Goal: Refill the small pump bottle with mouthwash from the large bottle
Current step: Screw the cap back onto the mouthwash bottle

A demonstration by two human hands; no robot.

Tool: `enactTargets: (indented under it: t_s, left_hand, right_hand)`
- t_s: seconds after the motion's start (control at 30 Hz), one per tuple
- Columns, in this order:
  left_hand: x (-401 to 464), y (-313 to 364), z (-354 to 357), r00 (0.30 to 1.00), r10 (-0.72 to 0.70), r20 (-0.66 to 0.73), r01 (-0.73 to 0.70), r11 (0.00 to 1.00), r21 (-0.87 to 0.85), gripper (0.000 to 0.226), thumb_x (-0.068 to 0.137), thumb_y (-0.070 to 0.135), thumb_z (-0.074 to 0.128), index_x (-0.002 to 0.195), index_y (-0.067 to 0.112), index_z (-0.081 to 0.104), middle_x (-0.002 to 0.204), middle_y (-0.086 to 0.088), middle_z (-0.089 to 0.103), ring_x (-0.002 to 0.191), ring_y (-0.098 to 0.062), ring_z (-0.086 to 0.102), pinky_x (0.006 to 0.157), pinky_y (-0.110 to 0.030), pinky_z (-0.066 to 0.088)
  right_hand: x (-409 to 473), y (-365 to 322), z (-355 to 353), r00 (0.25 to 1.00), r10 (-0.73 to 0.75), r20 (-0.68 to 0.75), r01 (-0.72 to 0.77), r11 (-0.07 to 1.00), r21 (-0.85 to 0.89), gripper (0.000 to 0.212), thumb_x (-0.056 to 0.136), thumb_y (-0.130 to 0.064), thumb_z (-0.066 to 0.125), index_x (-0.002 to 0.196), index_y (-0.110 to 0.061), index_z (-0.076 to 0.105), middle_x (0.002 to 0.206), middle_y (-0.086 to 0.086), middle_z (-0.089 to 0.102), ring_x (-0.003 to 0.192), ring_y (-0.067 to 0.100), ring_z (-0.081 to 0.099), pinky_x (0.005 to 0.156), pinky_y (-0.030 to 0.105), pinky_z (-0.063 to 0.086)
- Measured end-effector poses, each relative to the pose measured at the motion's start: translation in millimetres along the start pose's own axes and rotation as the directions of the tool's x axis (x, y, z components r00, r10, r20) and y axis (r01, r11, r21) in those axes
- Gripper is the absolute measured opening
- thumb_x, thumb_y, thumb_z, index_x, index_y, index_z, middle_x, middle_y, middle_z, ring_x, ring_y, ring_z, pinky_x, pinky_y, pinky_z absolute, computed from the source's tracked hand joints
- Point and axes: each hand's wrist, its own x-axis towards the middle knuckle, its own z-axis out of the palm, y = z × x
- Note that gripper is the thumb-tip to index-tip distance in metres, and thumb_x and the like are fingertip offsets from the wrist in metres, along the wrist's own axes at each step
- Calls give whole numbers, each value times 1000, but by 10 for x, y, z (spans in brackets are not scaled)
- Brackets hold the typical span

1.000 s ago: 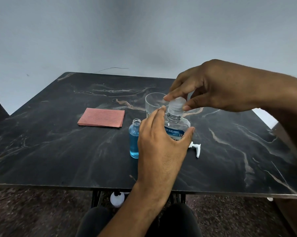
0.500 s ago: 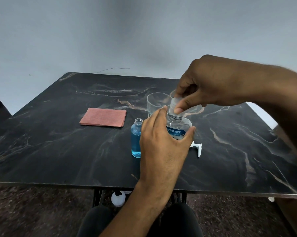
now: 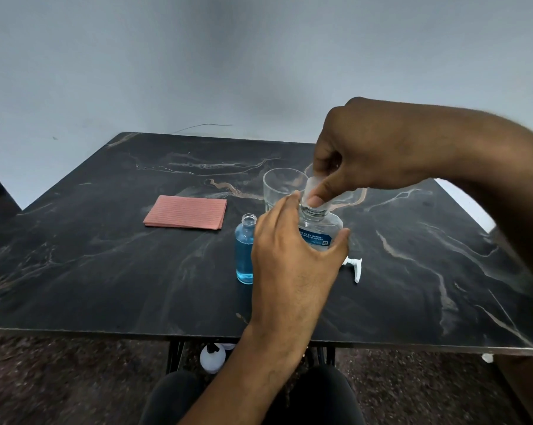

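The large bottle [image 3: 318, 233] stands upright near the middle of the table [image 3: 105, 271], its body wrapped by the left hand [image 3: 289, 259], fingers and thumb curled round it. The right hand [image 3: 366, 157] pinches the clear cap [image 3: 312, 191] between thumb and fingers at the bottle's neck; whether the cap is threaded on or already loose cannot be told.

Just to the left, touching or nearly touching the left hand, the small bottle [image 3: 245, 250] stands open and holds blue liquid to well up its body. Its white pump [image 3: 354, 266] lies on the table to the right of the large bottle.

The main risk is the small bottle: it is narrow, uncapped and right beside the left knuckles, so a shift of that hand could tip it and spill. Its mouth is small, so a pour from the wide neck could easily overshoot or overfill it. If the cap slips from the pinch it could roll off among the glasses [image 3: 285, 188] behind. A pink cloth [image 3: 187, 211] lies well to the left, handy for drips.
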Motion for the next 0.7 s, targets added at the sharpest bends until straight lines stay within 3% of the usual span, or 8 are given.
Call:
enactTargets:
  t_s: [0.13,0.3,0.43,0.53,0.6,0.7]
  left_hand:
    - [-6,-3,3,1000,-5,6,5,1000,2,70,81,51,77,140,21,56,135,9,60,132,-7,46,111,-31,41]
    - [-1,-7,7,1000,-11,12,11,1000,-6,67,81,50,77,137,20,58,131,6,62,129,-10,50,109,-32,44]
    - [3,-9,10,1000,-8,-3,8,1000,-19,64,80,46,80,134,18,60,127,7,64,125,-10,52,107,-31,45]
    - [6,-12,5,1000,-7,3,7,1000,-13,65,80,48,79,136,20,59,128,8,63,126,-8,51,107,-31,45]
    - [10,-14,7,1000,-8,16,9,1000,-15,67,80,50,79,137,21,58,129,9,62,128,-8,50,108,-31,45]
    - [11,-17,2,1000,-11,21,11,1000,-2,70,80,52,79,139,22,57,132,9,61,130,-7,49,109,-31,44]
  right_hand:
    - [-26,48,-27,996,-66,56,61,994,96,27,72,-46,81,97,-37,76,81,-14,73,69,-1,67,65,27,55]
    - [-40,90,-70,994,-93,65,79,980,183,38,72,-28,85,106,-43,74,99,-14,71,82,-1,65,80,37,57]
    - [-42,88,-88,990,-118,74,103,977,187,40,71,-23,85,104,-43,75,100,-21,70,83,-2,66,79,37,57]
    - [-55,81,-54,991,-127,49,115,973,199,40,70,-21,87,102,-43,76,99,-24,70,82,-4,64,70,27,52]
    - [-51,78,-46,992,-119,28,112,974,195,41,68,-23,88,101,-44,77,93,-23,71,78,-7,63,65,20,45]
    - [-39,58,-43,994,-106,13,103,981,167,41,64,-26,90,99,-43,78,79,-27,68,73,-9,62,64,20,45]
